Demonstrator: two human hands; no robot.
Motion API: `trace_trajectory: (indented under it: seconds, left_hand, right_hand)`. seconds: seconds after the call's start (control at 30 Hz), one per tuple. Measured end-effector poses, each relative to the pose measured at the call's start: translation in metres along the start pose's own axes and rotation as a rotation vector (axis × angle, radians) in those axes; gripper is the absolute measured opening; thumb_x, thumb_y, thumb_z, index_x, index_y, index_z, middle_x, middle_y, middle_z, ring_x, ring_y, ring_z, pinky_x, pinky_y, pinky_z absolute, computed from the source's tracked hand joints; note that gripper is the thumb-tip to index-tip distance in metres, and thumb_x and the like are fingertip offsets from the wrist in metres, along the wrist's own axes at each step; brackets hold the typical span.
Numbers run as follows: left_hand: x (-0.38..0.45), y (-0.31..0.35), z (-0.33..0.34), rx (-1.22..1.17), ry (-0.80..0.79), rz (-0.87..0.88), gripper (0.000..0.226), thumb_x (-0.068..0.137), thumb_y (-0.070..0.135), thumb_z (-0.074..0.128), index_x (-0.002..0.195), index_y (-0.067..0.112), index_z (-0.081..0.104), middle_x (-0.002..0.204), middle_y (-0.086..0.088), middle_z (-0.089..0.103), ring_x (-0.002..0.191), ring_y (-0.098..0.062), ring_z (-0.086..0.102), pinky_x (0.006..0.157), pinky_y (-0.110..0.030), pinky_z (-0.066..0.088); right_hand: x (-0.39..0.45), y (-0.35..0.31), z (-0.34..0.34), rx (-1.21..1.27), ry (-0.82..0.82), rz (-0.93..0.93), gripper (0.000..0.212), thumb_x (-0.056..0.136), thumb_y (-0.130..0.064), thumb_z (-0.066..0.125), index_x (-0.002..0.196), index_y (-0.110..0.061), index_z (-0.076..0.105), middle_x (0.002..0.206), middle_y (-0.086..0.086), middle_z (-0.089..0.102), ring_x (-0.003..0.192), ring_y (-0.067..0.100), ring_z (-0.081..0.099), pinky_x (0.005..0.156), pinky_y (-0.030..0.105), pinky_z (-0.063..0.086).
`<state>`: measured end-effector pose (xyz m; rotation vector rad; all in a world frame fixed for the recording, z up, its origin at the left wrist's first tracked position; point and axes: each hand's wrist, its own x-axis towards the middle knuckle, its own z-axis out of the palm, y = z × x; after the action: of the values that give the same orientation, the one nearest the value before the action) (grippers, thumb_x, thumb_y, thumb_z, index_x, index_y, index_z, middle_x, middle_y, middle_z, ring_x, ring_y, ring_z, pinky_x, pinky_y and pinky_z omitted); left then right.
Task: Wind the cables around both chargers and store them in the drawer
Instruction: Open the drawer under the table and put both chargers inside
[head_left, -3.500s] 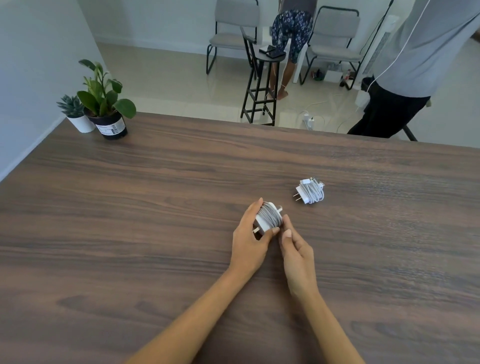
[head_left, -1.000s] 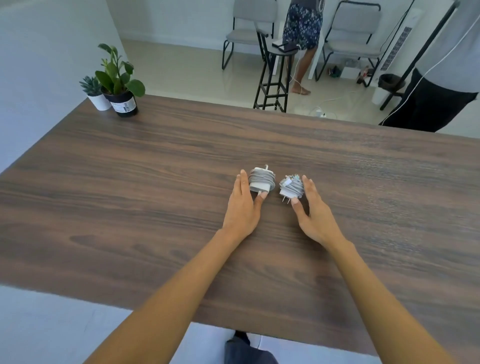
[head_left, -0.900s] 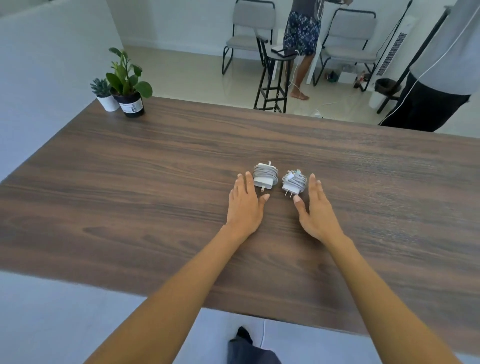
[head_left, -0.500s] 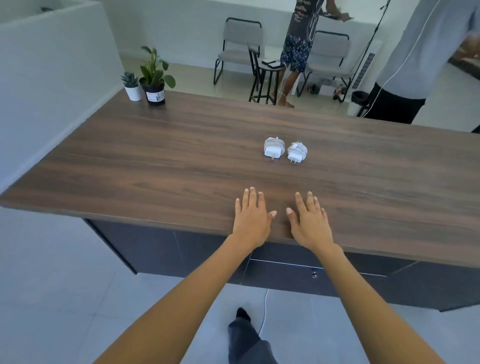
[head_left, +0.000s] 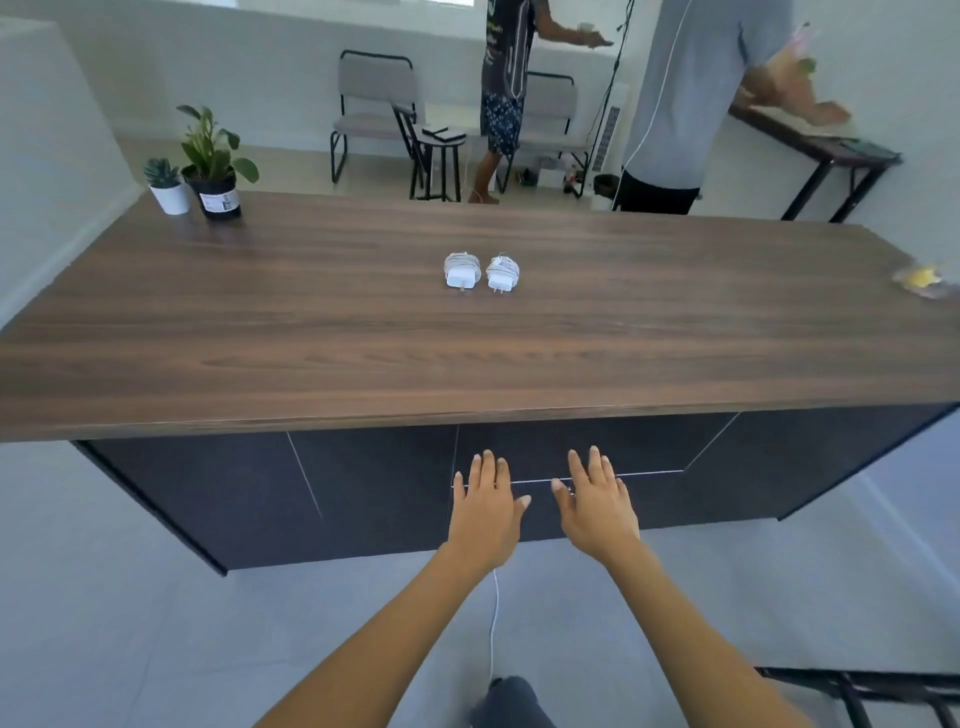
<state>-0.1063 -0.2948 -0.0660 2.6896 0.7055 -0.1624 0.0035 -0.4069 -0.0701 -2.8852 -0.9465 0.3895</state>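
Both wound chargers (head_left: 480, 271) sit side by side on the bench (head_left: 311, 332), left hand (head_left: 485, 512) and right hand (head_left: 597, 501) flat-fingered, empty, at the dark drawer front (head_left: 571, 449).

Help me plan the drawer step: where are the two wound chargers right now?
In the head view, both chargers sit side by side near the middle of the wooden tabletop, well beyond the hands held at the dark drawer front below.
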Motion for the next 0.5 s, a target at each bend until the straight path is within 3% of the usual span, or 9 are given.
trace_trajectory:
  seconds: [0.37,0.5]
  left_hand:
    - [0.050,-0.013,0.119,0.184,-0.190,-0.033,0.061,0.102,0.037,0.022,0.149,0.006,-0.002,0.157,-0.015,-0.009,0.145,-0.029,-0.008,0.118,-0.044,0.001]
    - [0.087,-0.023,0.179,0.242,-0.196,-0.025,0.062,0.102,0.038,0.022,0.148,0.004,-0.002,0.157,-0.015,-0.011,0.145,-0.027,-0.008,0.117,-0.045,0.001]
  right_hand:
    - [0.054,0.083,0.097,0.031,-0.252,0.089,0.059,0.101,-0.043,0.020,0.150,-0.019,-0.002,0.159,0.009,-0.006,0.146,0.026,-0.002,0.117,0.039,0.008]
    - [0.093,0.114,0.151,0.024,-0.256,0.102,0.060,0.101,-0.043,0.020,0.150,-0.017,-0.002,0.159,0.009,-0.006,0.146,0.025,-0.002,0.118,0.038,0.010]
